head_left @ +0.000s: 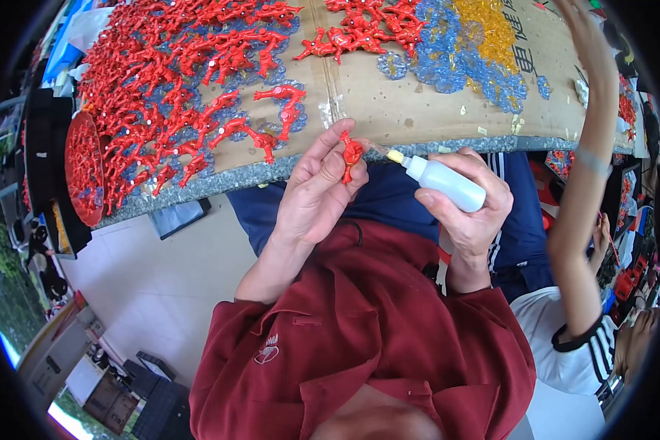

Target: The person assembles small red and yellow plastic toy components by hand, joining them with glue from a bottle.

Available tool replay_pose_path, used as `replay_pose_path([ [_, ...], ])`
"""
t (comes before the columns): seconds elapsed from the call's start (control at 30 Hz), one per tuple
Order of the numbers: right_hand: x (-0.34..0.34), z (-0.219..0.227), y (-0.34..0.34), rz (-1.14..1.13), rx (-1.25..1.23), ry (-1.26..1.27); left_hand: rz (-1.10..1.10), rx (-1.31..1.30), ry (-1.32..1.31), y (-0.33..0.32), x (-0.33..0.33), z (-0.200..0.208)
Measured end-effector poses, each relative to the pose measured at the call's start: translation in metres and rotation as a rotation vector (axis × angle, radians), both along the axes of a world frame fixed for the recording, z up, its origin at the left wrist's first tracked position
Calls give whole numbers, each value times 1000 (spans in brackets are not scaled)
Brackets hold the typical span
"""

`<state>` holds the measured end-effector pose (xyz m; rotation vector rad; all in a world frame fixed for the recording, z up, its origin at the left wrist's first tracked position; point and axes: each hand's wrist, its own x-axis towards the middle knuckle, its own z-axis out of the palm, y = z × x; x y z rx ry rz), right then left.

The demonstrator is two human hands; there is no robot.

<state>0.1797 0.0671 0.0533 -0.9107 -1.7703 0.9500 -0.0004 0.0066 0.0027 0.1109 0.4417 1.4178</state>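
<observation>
Between the thumb and fingers of my left hand [317,183] is a small red plastic figure [352,155], held upright near the table's front edge. My right hand [477,192] is wrapped round a white squeeze bottle [447,183] with a yellow collar and a thin tip. The bottle lies tilted, its tip pointing left at the figure; whether the two touch I cannot tell. Beyond my hands, many red figures [231,55] lie in rows on the cardboard-covered table [411,110], several of them on clear blue discs.
Clear blue pieces [451,66] and a heap of yellow pieces [484,29] lie at the back right. A red round tray [86,169] of red parts stands at the left edge. Close on my right, another person's arm [583,183] reaches up over the table.
</observation>
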Motion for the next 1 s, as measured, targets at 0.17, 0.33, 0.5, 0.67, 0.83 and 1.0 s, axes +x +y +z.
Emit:
replay_pose_path([
  [0.17,2,-2,1,27,18,75,-19,11,-40,1,0,-2],
  [0.33,-2,-3,0,27,43,49,-11,31,3,1,0,-2],
  [0.5,-4,-2,1,41,39,11,-15,27,11,2,-1,-2],
  [0.67,-3,-1,1,55,11,5,-22,20,23,3,-1,-2],
  [0.83,-1,-6,3,-32,-71,116,-18,84,-51,1,-1,-5],
  [1.0,-23,-27,16,-42,-219,101,-5,158,-112,-2,-3,-15],
])
